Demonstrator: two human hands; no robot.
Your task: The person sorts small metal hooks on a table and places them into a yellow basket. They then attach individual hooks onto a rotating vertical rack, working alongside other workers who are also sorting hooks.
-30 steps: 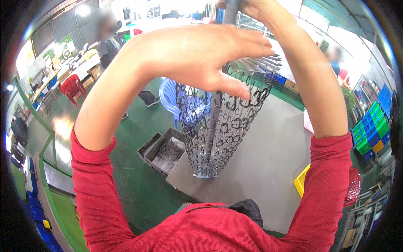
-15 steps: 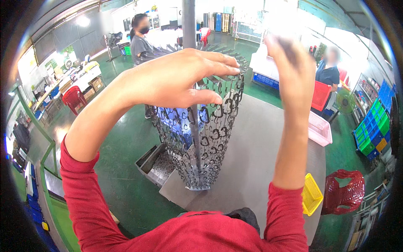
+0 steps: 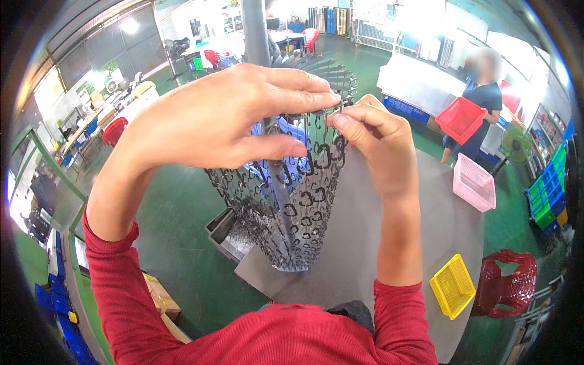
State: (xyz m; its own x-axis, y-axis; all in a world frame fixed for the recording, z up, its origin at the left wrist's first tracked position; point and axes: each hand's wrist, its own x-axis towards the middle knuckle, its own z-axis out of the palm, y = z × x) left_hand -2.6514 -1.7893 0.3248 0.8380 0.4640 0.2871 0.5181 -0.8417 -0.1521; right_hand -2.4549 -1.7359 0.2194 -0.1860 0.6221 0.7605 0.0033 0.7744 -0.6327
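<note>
The green floor (image 3: 182, 222) spreads around me, and my grey bench (image 3: 356, 243) takes up most of the space in front. Upright near its left corner stands the rack (image 3: 307, 210), with a thick grey pole (image 3: 255, 33) rising through the middle and a fan of thin dark spokes at the top. Beyond the bench on my right, a co-worker (image 3: 480, 97) in dark blue has a hand on a red basket (image 3: 460, 118). A dark red chair (image 3: 505, 286) stands just off the bench's right edge, and a blue chair (image 3: 294, 129) shows through the rack. Down on the left, partly behind the rack, is a grey bin (image 3: 226, 249).

A pink basket (image 3: 474, 182) sits at the bench's right edge, with a yellow basket (image 3: 453, 286) nearer to me.

My left hand (image 3: 243, 115) is wide, fingers straight and thumb apart, in front of the rack's upper part; I cannot tell whether it touches. My right hand (image 3: 383, 134) is narrow, thumb and forefinger close together at the rack's upper right, near my left fingertips; whether they grip anything I cannot tell. Small black C-shaped pieces (image 3: 291, 210) hang in rows down the rack.
</note>
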